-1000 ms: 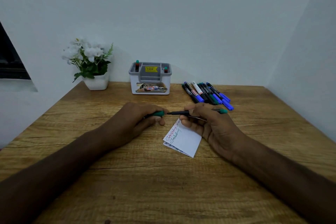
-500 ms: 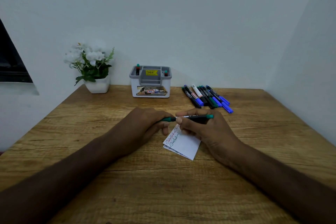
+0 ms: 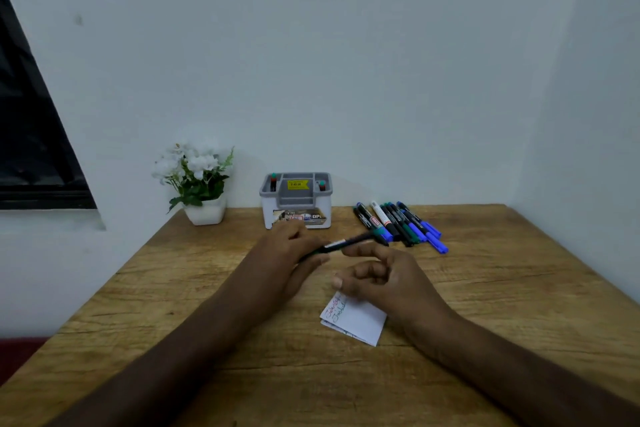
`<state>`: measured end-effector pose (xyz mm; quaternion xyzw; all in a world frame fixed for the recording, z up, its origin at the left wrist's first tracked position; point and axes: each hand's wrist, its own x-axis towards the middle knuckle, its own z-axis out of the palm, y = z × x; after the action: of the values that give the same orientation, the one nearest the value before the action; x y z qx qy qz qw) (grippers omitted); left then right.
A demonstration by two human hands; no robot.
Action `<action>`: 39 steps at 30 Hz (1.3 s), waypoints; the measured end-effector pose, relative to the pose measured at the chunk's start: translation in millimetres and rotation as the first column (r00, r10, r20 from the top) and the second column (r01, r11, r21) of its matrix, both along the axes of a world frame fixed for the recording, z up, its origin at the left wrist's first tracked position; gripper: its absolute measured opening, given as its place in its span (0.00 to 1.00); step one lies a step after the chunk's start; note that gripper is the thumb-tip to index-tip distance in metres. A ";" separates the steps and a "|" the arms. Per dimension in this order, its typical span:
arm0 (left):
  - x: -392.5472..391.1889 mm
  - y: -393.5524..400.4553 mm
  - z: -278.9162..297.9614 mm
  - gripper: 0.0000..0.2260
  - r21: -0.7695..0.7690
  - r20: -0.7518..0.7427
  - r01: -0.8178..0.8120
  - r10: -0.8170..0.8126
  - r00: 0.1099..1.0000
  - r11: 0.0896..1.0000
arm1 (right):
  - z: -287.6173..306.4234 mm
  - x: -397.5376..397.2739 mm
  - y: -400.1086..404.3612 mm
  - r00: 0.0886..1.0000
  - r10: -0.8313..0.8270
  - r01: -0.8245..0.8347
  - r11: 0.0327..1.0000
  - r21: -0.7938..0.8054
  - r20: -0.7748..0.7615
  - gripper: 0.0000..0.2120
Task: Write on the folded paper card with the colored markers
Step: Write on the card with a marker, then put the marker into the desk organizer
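A white folded paper card [image 3: 360,321] lies on the wooden table [image 3: 502,288], with red and green handwriting along its upper left edge. My left hand [image 3: 294,253] grips a dark marker [image 3: 346,243], which points right and slightly away from me, above the table. My right hand [image 3: 384,276] hovers just below the marker's right end and over the card's top corner. Its fingers are loosely curled and I see nothing in them. It hides part of the card.
Several capped markers [image 3: 398,225] in black, blue, green and white lie side by side at the back right. A grey and white organiser box [image 3: 296,215] with two markers in it stands at the back centre. A white flower pot [image 3: 204,211] is back left.
Both hands pushed the green cap and the marker together, then my right hand let go and dropped toward the card. My left hand keeps the marker. The camera tilted up.
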<state>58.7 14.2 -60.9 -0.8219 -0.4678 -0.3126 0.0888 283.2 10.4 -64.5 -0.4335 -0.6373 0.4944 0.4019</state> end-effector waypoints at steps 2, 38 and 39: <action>-7.1 7.6 11.5 0.12 0.051 0.144 -0.041 0.033 0.989 0.998 | 0.1 -1.5 -0.4 0.999 0.021 -0.022 1.000 0.008 0.035 0.21; 6.7 97.8 77.2 0.10 -0.139 0.219 -0.267 0.293 0.931 0.954 | -11.9 4.8 9.5 0.995 0.097 -0.096 0.995 0.023 -0.003 0.05; 7.1 81.5 70.3 0.08 -0.101 0.225 -0.230 0.248 0.942 0.968 | -11.2 5.1 9.2 0.995 0.097 -0.097 0.995 0.026 -0.004 0.05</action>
<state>65.8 95.7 9.4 -0.7189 -0.5823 -0.3774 0.0399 288.2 19.6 -75.7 -0.3957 -0.6628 0.5062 0.3846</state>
